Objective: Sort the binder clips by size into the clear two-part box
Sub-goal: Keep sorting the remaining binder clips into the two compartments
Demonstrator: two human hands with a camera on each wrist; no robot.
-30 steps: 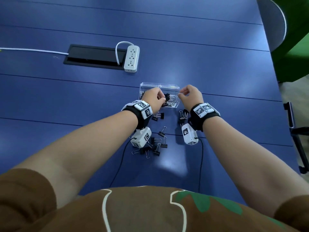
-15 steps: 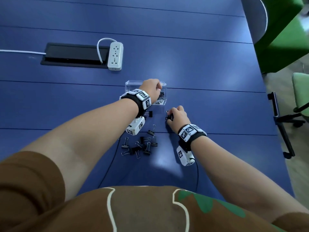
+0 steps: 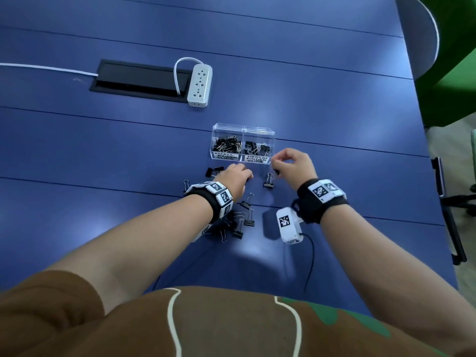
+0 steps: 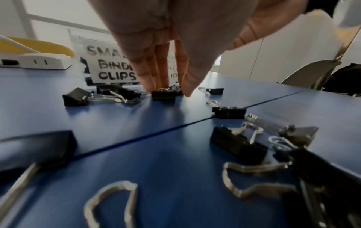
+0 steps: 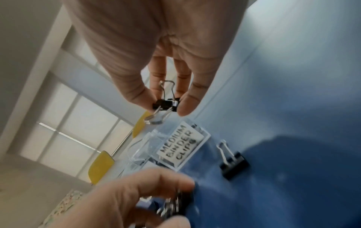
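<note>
The clear two-part box point(image 3: 257, 130) stands mid-table, labelled small point(image 4: 109, 66) on the left and medium point(image 5: 181, 145) on the right, with black clips in both halves. My right hand point(image 3: 277, 166) hovers just in front of the medium half and pinches a black binder clip point(image 5: 166, 103) between thumb and fingers. My left hand point(image 3: 246, 176) is down on the table before the box, its fingertips point(image 4: 154, 83) and thumb closed on a black clip point(image 4: 163, 94) that lies on the table. Several loose clips point(image 3: 242, 222) lie under my left wrist.
One clip point(image 3: 268, 182) lies between my hands, two more point(image 3: 215, 171) left of my left hand. A white power strip point(image 3: 199, 86) and a black cable hatch point(image 3: 139, 79) sit at the back left. The table edge and a green chair point(image 3: 450, 60) are to the right.
My right hand dropped from the box to the table, took a clip and has lifted it towards the medium half. My left hand came off the box down onto a loose clip.
</note>
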